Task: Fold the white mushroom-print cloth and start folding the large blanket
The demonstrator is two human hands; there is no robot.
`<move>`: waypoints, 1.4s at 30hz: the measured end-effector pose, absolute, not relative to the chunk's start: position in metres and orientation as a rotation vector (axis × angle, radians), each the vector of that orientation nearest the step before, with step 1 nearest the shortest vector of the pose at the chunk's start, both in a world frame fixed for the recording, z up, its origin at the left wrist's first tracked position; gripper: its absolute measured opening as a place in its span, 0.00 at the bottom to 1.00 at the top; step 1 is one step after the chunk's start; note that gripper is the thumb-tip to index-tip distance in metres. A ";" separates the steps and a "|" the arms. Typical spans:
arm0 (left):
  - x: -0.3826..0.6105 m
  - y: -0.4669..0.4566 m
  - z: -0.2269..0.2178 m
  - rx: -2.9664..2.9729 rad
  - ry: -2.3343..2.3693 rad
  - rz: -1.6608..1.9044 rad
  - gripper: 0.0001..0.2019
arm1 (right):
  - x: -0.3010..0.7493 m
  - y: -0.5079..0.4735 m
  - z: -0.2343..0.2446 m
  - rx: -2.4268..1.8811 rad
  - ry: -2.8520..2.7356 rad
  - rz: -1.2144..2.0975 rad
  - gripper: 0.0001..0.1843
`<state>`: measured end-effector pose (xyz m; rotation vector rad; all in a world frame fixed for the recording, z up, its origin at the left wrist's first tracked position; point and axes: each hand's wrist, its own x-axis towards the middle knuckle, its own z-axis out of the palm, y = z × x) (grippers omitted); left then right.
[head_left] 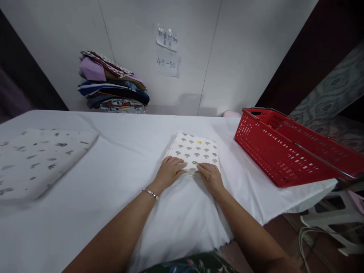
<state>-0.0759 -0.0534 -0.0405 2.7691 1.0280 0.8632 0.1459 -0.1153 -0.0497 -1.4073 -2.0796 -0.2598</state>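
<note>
A white cloth with a print of grey, green and yellow mushrooms [196, 149] lies folded into a thick, neat rectangle on the table. My left hand [170, 172] holds its near left corner, fingers bent over the top and thumb along the front edge. At the near right corner my right hand [211, 177] grips the same edge, its fingers on the top layer. The undersides of both hands are partly hidden. Farther left, a second white cloth with grey and dark motifs [42, 159] is spread flat, away from both hands.
A white sheet [113, 151] covers the table. On the right stands a red perforated basket [273, 148] with metal handles. Several folded fabrics [113, 83] are stacked by the back wall, below and left of paper notes [167, 64]. A white plastic stool [332, 220] is at lower right.
</note>
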 end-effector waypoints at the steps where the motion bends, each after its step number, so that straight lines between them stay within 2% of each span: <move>1: -0.076 -0.053 -0.041 2.772 1.027 0.866 0.11 | 0.146 -0.116 -0.050 -1.398 -2.088 -0.258 0.14; 12: -0.076 -0.053 -0.040 2.793 1.039 0.873 0.10 | 0.146 -0.121 -0.051 -1.424 -2.128 -0.284 0.17; 18: -0.075 -0.053 -0.041 2.800 1.061 0.883 0.10 | 0.147 -0.118 -0.053 -1.492 -2.129 -0.311 0.15; 42: -0.086 -0.048 -0.047 2.733 0.995 0.729 0.18 | 0.182 -0.136 -0.055 -1.640 -2.158 -0.151 0.23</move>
